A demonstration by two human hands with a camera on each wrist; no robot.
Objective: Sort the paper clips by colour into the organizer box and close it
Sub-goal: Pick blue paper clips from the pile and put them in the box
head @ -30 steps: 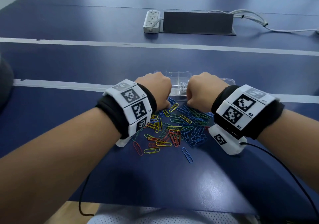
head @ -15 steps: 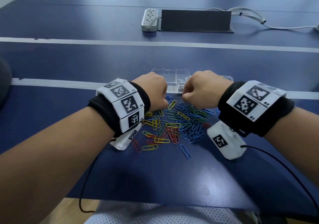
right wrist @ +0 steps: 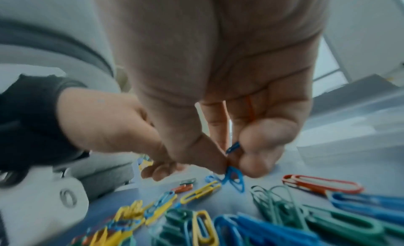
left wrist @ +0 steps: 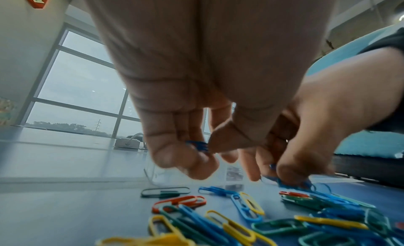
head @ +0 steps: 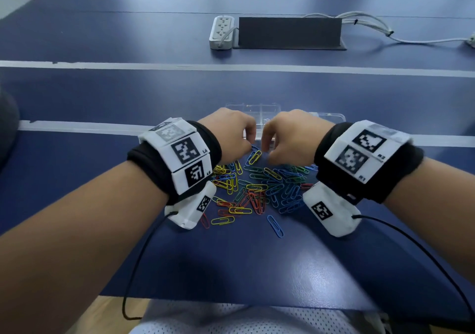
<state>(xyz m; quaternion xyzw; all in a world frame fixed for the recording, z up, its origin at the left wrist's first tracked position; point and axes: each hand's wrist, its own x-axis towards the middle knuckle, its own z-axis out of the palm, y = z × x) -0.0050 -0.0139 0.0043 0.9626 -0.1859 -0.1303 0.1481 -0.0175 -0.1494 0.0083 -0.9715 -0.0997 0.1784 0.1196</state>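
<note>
Two hands have lifted from fists pressed low over the pile a second ago to fingertip pinches: the left hand (left wrist: 196,132) nips a blue plastic-coated paper clip (left wrist: 197,145) between thumb and forefinger, and the right hand (right wrist: 227,128) grips a small bunch of blue clips (right wrist: 235,178) at the pile's far edge. That suggests blue is being gathered first. Glossy wire loops of the mixed-colour clip pile (head: 257,187) still litter the matte navy table (head: 231,269), while the clear, hard-walled plastic organizer box (head: 259,112) sits open just beyond the knuckles.
</note>
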